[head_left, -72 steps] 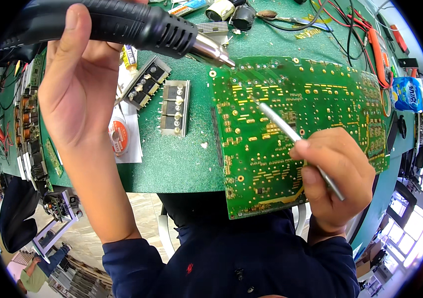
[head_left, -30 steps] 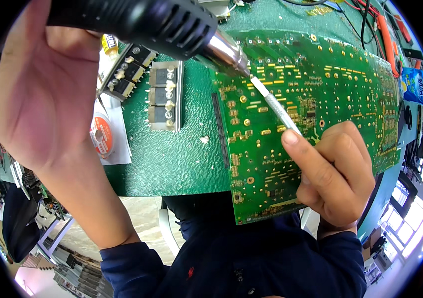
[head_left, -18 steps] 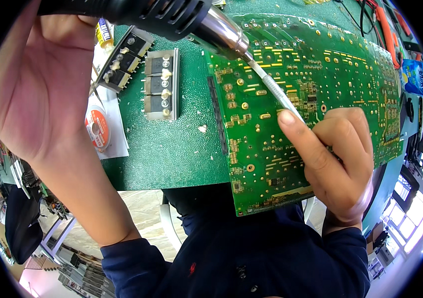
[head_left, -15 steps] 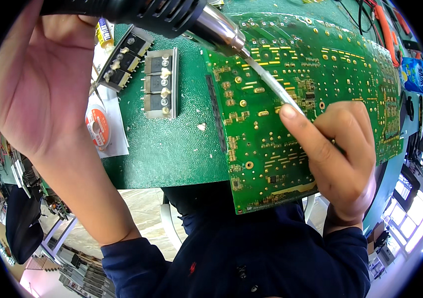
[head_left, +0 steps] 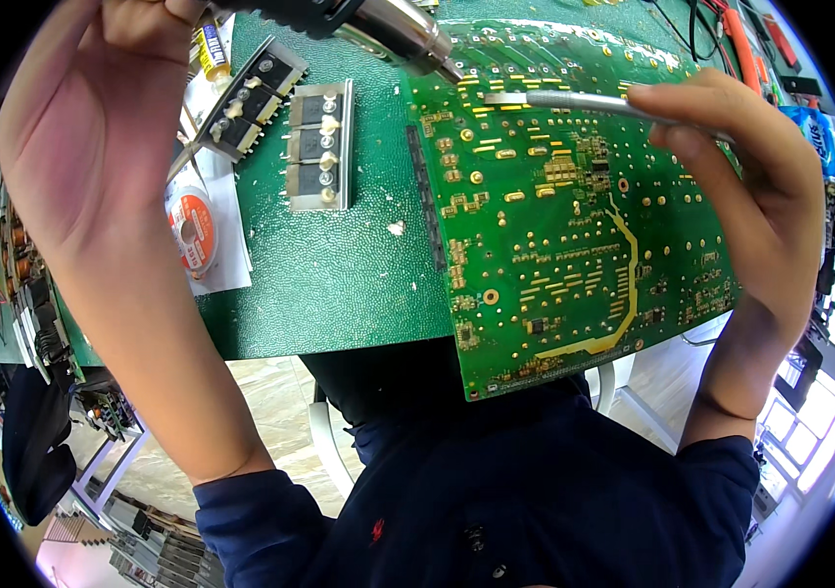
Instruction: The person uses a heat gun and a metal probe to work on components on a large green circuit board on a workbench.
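My left hand [head_left: 104, 127] is raised at the upper left, palm showing, its fingers partly cut off by the frame edge. It grips the heat gun [head_left: 378, 29], whose black body ends in a metal nozzle angled down over the board's upper left. My right hand [head_left: 750, 157] pinches a slim silver craft knife [head_left: 584, 101], held almost level. Its flat tip is at a row of gold pads just below the nozzle; whether it touches them I cannot tell. Under both lies a large green circuit board [head_left: 574, 225], its near edge jutting past the table edge.
Two heatsink strips with black transistors [head_left: 319, 147] [head_left: 246, 103] lie left of the board. Near my left forearm are a red-labelled solder wick spool [head_left: 192, 233] on white paper and a yellow tube [head_left: 210, 54]. Red cables [head_left: 750, 59] and a blue packet [head_left: 809, 137] are at the right.
My right hand has moved up and right, swinging the knife from a steep slant to nearly level. The heat gun has shifted left and up slightly, its nozzle now apart from the knife tip.
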`<state>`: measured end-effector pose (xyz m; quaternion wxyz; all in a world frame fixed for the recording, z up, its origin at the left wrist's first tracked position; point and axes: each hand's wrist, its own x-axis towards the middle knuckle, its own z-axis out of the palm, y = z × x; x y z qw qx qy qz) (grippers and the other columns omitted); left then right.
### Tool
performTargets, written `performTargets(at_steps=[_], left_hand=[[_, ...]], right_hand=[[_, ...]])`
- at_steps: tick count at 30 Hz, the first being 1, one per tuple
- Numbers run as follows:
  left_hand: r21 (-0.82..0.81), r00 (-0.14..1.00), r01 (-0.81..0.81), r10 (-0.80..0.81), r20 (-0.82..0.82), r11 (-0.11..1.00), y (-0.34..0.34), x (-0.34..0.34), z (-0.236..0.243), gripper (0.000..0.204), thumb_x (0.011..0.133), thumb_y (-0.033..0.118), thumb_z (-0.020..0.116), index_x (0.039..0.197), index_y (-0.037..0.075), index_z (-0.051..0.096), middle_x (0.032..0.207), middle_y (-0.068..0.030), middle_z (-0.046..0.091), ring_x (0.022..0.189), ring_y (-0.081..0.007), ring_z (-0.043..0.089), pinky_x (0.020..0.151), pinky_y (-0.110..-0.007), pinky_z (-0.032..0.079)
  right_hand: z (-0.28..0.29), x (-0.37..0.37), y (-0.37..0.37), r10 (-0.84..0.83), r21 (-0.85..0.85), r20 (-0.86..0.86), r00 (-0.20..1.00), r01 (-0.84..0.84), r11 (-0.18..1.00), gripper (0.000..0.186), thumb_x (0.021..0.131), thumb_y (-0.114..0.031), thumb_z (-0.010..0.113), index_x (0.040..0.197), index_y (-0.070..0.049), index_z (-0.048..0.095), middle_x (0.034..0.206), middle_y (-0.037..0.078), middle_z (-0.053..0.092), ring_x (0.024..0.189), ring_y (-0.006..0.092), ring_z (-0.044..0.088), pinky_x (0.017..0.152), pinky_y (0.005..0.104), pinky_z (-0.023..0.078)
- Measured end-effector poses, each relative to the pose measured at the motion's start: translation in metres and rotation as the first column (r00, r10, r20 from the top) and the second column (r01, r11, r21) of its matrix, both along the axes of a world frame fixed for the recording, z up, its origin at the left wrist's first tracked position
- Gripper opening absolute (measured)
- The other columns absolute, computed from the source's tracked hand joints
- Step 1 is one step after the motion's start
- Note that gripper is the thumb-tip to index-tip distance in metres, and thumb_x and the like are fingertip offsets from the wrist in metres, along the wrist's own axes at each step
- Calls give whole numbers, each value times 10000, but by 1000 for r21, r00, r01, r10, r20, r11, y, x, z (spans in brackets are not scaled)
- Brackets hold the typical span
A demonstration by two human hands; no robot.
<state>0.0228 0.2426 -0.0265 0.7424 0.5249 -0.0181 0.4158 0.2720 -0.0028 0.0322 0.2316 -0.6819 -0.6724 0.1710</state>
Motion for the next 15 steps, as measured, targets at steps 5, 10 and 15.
performTargets(at_steps=[5,10,15], left_hand=[[27,1000,-15,15,9,1000,-1,8,-1,475,1049,266,596,1360,-63,453,1326,-213,554,1301,-361,531,1092,-460,458],[54,1000,-3,2,21,999,-7,11,-2,469,1047,268,602,1350,-62,461,1308,-208,565,1284,-350,548,1078,-450,477],[90,999,-20,17,34,996,-10,14,-2,463,1045,269,607,1339,-61,468,1291,-203,576,1267,-340,565,1063,-439,496]], right_hand=[[2,21,6,67,-55,89,994,-62,997,217,1010,-10,594,1177,8,731,1021,86,703,959,159,656,870,278,489],[2,28,23,163,-45,104,981,-159,986,211,1027,-35,595,1188,0,728,1049,75,717,974,150,661,877,275,498],[0,35,34,206,-10,131,970,-207,978,203,1008,-13,603,1168,4,726,1043,79,722,933,143,660,821,266,507]])
